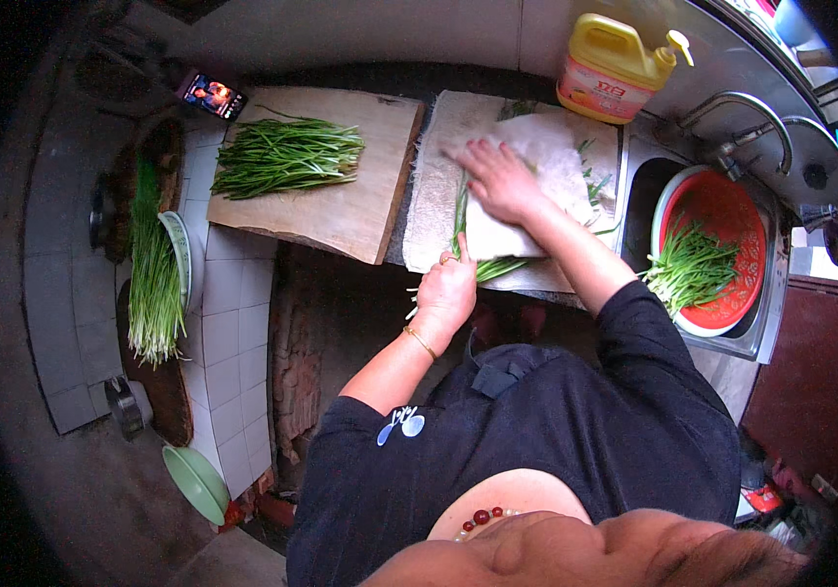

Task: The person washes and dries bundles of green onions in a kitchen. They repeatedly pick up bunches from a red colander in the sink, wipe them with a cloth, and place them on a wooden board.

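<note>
My left hand (447, 293) is closed around the pale stems of some green Chinese chives (461, 209) at the near edge of a light terry towel (430, 183). A white cloth (566, 172) lies over part of the towel, and my right hand (501, 180) rests flat on it, fingers spread and slightly blurred. More green leaves (500, 268) stick out from under the cloth's near edge and at its right. On the wooden cutting board (368, 213) to the left lies a neat pile of chives (287, 158). What is beneath the cloth is hidden.
Right of the towel, a sink holds a red colander (731, 304) in a pale basin, with chives (694, 264) in it. A yellow detergent jug (610, 66) stands behind. At left are a phone (212, 97), chives (155, 279) on a pale basket (178, 253), and a green basin (196, 484).
</note>
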The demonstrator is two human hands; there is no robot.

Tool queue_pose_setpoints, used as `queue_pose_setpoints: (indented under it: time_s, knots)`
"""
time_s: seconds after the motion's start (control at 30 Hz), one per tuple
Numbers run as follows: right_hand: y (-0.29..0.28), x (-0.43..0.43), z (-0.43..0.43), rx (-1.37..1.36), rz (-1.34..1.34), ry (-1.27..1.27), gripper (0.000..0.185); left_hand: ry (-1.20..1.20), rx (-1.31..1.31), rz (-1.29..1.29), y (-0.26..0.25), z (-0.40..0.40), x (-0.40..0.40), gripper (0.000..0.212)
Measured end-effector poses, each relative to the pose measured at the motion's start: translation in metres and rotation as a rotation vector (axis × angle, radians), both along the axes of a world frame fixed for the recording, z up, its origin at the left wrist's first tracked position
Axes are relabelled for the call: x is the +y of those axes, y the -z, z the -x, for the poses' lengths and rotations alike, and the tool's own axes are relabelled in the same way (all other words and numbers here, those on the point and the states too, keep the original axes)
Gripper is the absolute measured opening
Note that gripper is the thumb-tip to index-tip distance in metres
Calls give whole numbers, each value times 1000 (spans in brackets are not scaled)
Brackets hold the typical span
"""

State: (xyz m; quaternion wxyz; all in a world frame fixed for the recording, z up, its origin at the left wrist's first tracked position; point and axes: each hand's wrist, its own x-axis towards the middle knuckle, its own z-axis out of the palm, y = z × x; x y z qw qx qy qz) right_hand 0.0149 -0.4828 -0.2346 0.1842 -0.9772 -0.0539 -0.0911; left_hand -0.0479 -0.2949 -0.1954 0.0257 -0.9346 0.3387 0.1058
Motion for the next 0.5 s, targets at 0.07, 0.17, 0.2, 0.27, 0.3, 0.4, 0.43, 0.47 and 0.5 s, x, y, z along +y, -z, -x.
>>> queue_pose_setpoints:
  time_s: [0.07,0.17,0.2,0.27,0.3,0.4,0.43,0.47,0.5]
  knots:
    - [2,-18,-22,-15,-8,56,58,33,-71,13,8,1,2,47]
    - [16,-35,-47,-61,-21,114,54,44,-80,6,6,1,4,53]
    - [18,-42,-55,-76,-21,128,53,44,-77,27,8,0,5,54]
    - [15,-54,-67,-58,-203,180,48,30,-70,25,9,1,7,55]
    - [15,-64,-72,-46,-296,213,46,22,-72,23,8,1,7,55]
    - [39,-123,-76,-121,-835,375,39,44,-51,39,9,0,0,55]
    - [22,-132,-73,-147,-1015,395,38,29,-34,37,11,0,1,56]
    - [2,-136,-64,-220,-1145,321,39,11,-21,38,13,-1,2,56]
    - [-24,-133,-47,-301,-1367,167,42,-10,-8,37,14,-2,4,56]
